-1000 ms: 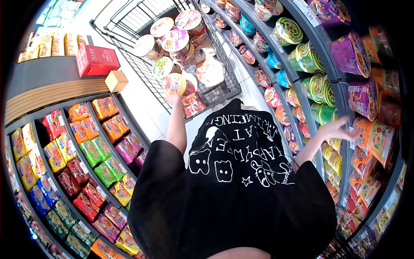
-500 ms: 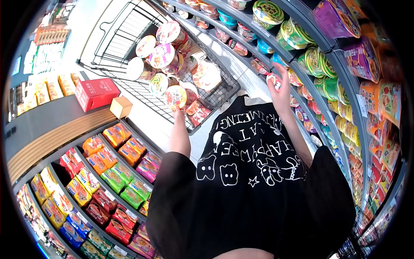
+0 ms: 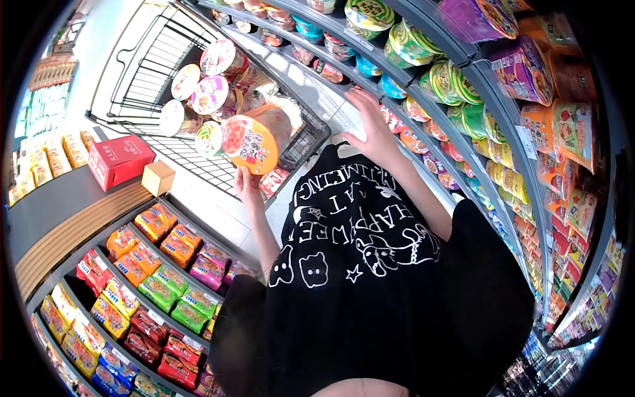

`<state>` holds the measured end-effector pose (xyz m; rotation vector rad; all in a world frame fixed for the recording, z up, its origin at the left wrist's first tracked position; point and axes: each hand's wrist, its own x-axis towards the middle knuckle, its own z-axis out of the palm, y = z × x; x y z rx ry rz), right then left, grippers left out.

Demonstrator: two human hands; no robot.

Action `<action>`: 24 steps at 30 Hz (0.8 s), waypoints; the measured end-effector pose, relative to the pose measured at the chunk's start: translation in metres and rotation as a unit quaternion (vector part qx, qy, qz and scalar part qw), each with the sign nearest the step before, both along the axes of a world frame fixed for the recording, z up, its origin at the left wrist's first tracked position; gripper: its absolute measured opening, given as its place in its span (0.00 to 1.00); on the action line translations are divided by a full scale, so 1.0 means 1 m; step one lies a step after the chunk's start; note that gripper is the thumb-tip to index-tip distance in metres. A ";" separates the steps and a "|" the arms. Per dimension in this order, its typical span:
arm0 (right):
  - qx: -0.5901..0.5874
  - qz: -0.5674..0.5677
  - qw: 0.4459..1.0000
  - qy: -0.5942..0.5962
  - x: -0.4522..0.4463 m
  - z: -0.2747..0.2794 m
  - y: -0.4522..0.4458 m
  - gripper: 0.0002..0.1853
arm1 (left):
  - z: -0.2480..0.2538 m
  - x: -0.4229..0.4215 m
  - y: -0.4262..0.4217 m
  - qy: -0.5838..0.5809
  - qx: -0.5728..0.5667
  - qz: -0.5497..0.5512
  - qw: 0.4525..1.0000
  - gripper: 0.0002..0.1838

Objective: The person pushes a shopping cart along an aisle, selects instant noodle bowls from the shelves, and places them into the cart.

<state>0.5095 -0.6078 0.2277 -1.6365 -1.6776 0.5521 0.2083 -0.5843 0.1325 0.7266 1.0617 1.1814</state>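
Raised in front of the shopping cart is an orange-lidded instant noodle cup (image 3: 256, 151), tilted with its lid toward me. My left hand (image 3: 247, 185) grips it at the lower edge, thumb and fingers closed on the rim. My right hand (image 3: 372, 132) is open with fingers spread and holds nothing, between the cart and the right-hand shelves. Behind the held cup, the black wire shopping cart (image 3: 317, 137) carries several more noodle cups, among them one with a purple lid (image 3: 210, 94) and one with a pale lid (image 3: 173, 118). The held cup partly hides the others.
Shelves on the right hold noodle cups, such as a green bowl (image 3: 369, 16), and bagged noodles (image 3: 574, 135). To the left, a low rack displays green noodle packs (image 3: 178, 291) and other colours. A red box (image 3: 119, 162) and a small wooden block (image 3: 157, 178) sit along its top.
My left hand has lifted the orange-lidded cup up out of the cart, nearer to me. My right hand has come left, away from the shelf, with its fingers spreading. The view has shifted rightward.
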 end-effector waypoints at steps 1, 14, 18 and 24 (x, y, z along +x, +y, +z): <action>-0.012 0.033 0.999 -0.004 -0.003 0.001 0.001 0.40 | 0.015 0.008 -0.001 -0.014 -0.006 -0.021 1.000 0.15; 0.120 -0.021 0.976 0.179 0.010 0.029 -0.054 0.54 | 0.139 0.115 0.007 0.204 0.142 -0.312 0.917 0.08; 0.148 -0.172 0.974 -0.006 0.032 0.054 -0.087 0.56 | 0.130 0.151 0.011 0.104 0.148 -0.371 0.911 0.09; 0.307 -0.497 0.807 0.085 0.106 0.069 -0.143 0.42 | 0.133 0.160 0.017 0.169 0.173 -0.387 0.890 0.09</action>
